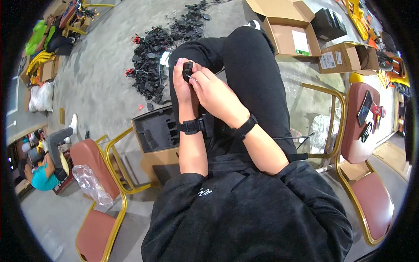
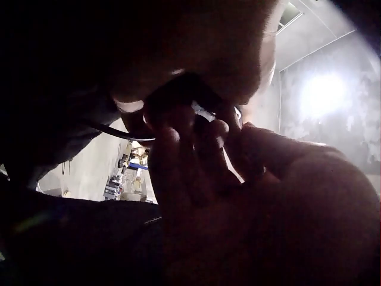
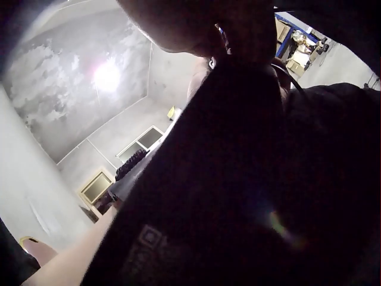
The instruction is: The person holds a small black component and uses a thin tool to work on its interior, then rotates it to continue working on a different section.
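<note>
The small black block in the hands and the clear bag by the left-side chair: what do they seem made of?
Black block: probably hard plastic, dark, smooth-looking and firm-edged, but partly hidden. Clear bag: likely thin plastic film, glossy, because see-through and crinkled.

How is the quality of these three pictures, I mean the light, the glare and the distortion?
Head: well lit, but bowed by the wide lens, with black corners; the hands and the black piece are readable. Left wrist: mostly underexposed, fingers near silhouette, a bright light blown out at right. Right wrist: large dark mass, glare at upper left, coloured flare at lower right.
</note>
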